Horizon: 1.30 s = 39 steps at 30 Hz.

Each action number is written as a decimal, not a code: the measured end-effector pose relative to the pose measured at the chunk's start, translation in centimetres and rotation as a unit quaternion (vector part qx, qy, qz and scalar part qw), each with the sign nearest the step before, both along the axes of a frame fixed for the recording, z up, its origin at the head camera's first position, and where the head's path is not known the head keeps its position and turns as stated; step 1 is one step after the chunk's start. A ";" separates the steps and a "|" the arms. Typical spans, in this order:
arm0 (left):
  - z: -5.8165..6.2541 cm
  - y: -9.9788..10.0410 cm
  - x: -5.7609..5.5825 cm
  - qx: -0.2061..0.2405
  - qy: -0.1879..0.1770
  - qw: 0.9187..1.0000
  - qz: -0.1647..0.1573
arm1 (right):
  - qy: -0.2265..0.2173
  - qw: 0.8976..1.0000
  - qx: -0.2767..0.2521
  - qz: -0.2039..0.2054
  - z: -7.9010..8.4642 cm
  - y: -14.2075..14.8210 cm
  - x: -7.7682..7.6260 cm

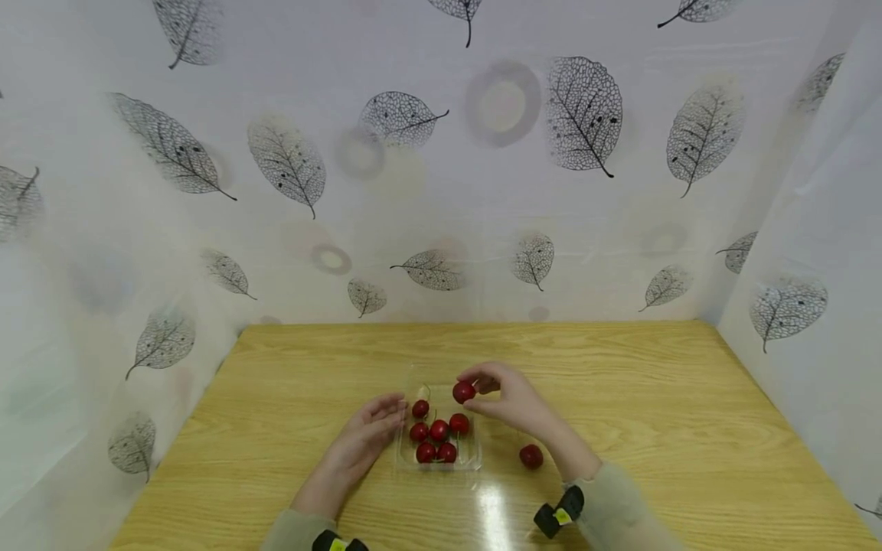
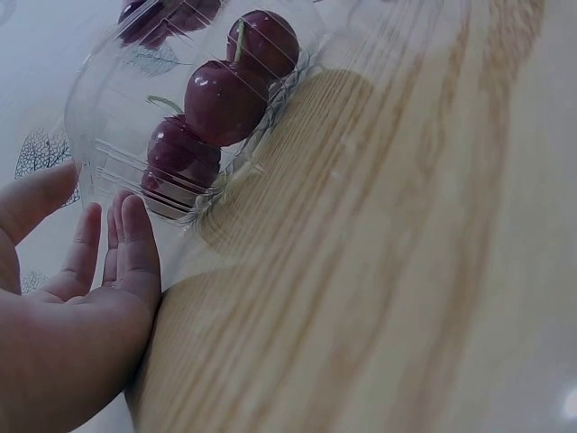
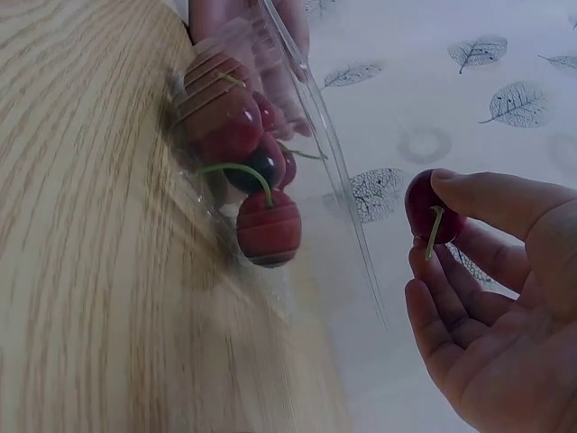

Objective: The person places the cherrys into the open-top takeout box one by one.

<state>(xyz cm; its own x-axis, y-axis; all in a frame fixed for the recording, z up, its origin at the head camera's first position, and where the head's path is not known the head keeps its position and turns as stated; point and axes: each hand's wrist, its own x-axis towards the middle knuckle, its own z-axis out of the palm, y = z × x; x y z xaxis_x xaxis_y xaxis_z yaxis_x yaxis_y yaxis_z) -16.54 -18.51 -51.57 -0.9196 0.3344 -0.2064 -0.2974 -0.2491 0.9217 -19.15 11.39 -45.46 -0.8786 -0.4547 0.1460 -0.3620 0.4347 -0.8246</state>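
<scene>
A clear plastic box (image 1: 474,464) with several dark red cherries (image 1: 439,430) in it sits on the table. My right hand (image 1: 511,398) pinches a cherry (image 3: 421,207) between thumb and fingers, over the box's right rear side; its green stem hangs down in the right wrist view. On the left side, my left hand (image 1: 363,440) rests with fingers extended, the fingertips (image 2: 135,212) right at the box's wall. Through the clear wall in the left wrist view, several cherries (image 2: 225,104) show close together.
One loose cherry (image 1: 531,457) lies on the wooden table (image 1: 620,383) to the right of the box, near my right forearm. A pale sheet with leaf prints (image 1: 586,115) stands behind the table and along both sides.
</scene>
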 end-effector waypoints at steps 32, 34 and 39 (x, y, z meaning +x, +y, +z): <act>0.4 0.1 0.0 -0.010 -0.008 1.000 -0.002 | 0.066 0.997 0.029 0.039 -1.7 -3.3 0.0; 0.4 0.1 -0.1 -0.011 -0.009 1.000 -0.002 | 0.068 0.996 0.035 0.039 -1.8 -3.3 0.0; 0.4 0.1 0.0 -0.014 -0.010 1.000 -0.004 | 0.068 0.996 0.052 0.038 -1.8 -3.4 0.1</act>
<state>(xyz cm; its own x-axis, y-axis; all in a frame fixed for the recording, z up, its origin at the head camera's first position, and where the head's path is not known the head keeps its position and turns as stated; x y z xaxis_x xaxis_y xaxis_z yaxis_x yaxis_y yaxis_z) -16.58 -18.44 -51.16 -0.9123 0.3362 -0.2339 -0.3178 -0.2206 0.9221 -19.10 7.97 -47.27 -0.8169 -0.5375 0.2092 -0.5017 0.4833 -0.7174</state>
